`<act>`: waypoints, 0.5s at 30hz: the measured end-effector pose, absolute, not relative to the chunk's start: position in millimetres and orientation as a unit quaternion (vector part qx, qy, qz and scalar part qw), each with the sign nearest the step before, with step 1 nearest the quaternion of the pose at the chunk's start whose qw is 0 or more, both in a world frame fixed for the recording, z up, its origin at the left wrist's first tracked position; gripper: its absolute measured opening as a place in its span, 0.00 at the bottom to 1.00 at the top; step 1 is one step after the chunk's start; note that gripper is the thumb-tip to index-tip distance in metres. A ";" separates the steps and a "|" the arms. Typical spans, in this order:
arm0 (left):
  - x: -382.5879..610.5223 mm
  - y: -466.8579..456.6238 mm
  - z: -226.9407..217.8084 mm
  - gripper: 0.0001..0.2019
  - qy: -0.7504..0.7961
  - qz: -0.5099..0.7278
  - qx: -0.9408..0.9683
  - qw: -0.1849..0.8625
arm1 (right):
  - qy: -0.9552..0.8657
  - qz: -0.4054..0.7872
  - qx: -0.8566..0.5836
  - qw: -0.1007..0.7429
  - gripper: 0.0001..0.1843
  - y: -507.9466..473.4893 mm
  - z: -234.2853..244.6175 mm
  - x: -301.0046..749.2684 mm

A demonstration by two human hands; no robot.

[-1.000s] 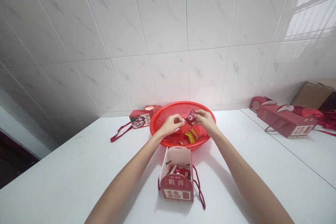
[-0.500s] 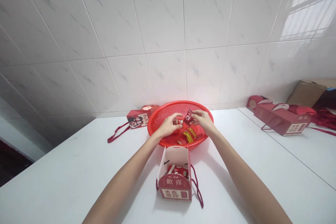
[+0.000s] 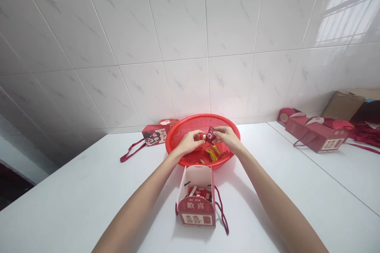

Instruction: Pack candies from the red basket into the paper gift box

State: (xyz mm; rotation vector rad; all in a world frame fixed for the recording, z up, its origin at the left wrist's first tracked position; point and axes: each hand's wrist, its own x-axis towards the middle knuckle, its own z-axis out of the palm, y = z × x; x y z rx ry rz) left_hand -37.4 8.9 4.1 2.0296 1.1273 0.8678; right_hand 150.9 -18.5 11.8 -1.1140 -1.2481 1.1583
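Over the red plastic basket (image 3: 170, 145), my left hand (image 3: 191, 142) pinches a small red-wrapped candy (image 3: 203, 136). My right hand (image 3: 227, 137) grips a dark red packet (image 3: 210, 135) with a round white mark, close beside the left fingers. Beneath them in the basket lie yellow packets (image 3: 214, 153) and other small pieces. Nearer to me stands an open red gift box (image 3: 196, 205) with a dark red cord handle. Several red-wrapped sweets (image 3: 201, 193) lie inside it.
Behind the basket on the left is a red box (image 3: 154, 134) with a ribbon loop (image 3: 130, 152). Closed red boxes (image 3: 317, 132) stand at right, beside a brown carton (image 3: 341, 108). A tiled wall (image 3: 184, 87) borders the white table (image 3: 89, 189) at the back.
My right hand and its dark red packet have shifted slightly left, closer to my left hand. The whole view has drifted a little; the boxes stay in place.
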 end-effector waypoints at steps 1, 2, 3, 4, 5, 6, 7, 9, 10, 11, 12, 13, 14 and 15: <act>-37.5 9.5 3.6 0.13 0.427 0.334 0.774 0.328 | -0.527 0.486 -0.462 0.522 0.07 -18.8 12.0 151.1; -37.6 10.0 3.0 0.13 0.423 0.336 0.774 0.331 | -0.532 0.488 -0.459 0.518 0.07 -19.0 12.0 151.4; -37.8 10.6 2.4 0.12 0.417 0.339 0.774 0.335 | -0.536 0.490 -0.456 0.515 0.06 -19.1 12.0 151.6; -38.0 11.2 1.7 0.12 0.409 0.341 0.776 0.338 | -0.539 0.492 -0.454 0.512 0.06 -19.1 11.9 151.8; -38.2 12.1 0.8 0.12 0.401 0.345 0.778 0.340 | -0.540 0.493 -0.452 0.510 0.05 -18.9 11.7 151.9; -38.6 13.2 -0.1 0.12 0.393 0.349 0.780 0.340 | -0.541 0.494 -0.452 0.509 0.05 -18.6 11.3 151.9; -39.0 14.6 -1.3 0.12 0.387 0.355 0.781 0.339 | -0.541 0.495 -0.451 0.508 0.05 -18.3 11.0 151.9; -40.0 17.9 -3.7 0.13 0.386 0.362 0.780 0.335 | -0.541 0.496 -0.451 0.507 0.05 -17.8 10.3 151.8; -40.6 19.6 -4.8 0.13 0.391 0.363 0.779 0.330 | -0.541 0.496 -0.451 0.507 0.05 -17.6 10.0 151.8; -41.1 21.1 -5.7 0.12 0.397 0.362 0.779 0.324 | -0.541 0.496 -0.452 0.508 0.05 -17.5 9.8 151.7; -41.6 22.2 -6.2 0.12 0.405 0.359 0.780 0.315 | -0.540 0.495 -0.453 0.508 0.05 -17.4 9.7 151.7; -42.0 22.9 -6.4 0.12 0.413 0.355 0.782 0.304 | -0.539 0.494 -0.454 0.509 0.05 -17.4 9.7 151.7; -42.3 23.1 -6.2 0.12 0.422 0.350 0.784 0.292 | -0.538 0.493 -0.456 0.510 0.05 -17.4 9.7 151.6; -42.5 22.8 -5.7 0.12 0.430 0.345 0.785 0.282 | -0.537 0.492 -0.457 0.510 0.06 -17.3 9.8 151.6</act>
